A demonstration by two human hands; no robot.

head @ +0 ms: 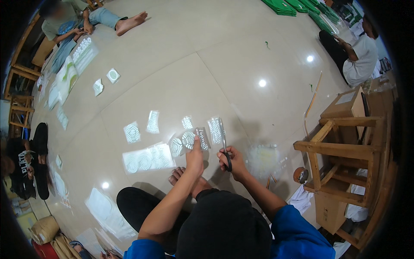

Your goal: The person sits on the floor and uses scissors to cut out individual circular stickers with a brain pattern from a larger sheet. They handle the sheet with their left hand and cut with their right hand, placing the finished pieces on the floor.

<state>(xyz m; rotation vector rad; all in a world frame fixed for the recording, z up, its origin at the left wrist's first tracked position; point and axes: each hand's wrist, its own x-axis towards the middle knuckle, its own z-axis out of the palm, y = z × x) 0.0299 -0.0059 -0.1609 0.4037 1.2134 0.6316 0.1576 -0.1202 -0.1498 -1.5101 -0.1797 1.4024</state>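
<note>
My left hand point(195, 160) grips a strip of clear film point(188, 141) with pale printed patterns and lettering, its thumb on top. In my right hand point(235, 162) is a pair of scissors point(223, 137), with dark handles and metal blades pointing away from me. The blades pass over the right edge of a small printed film piece point(213, 131); whether they touch it I cannot tell. Beyond the strip lie a tiny film piece point(186, 122), a narrow piece point(153, 121) and a squarish piece point(132, 132). A stack of printed film sheets point(147, 159) rests left of my left hand.
A wooden stool point(338, 147) and cardboard boxes point(343, 102) stand at right, near a tape roll point(300, 175). Three other people sit around the tiled floor point(181, 81). More film sheets point(106, 212) lie at lower left; folded green items point(279, 7) are at the top right.
</note>
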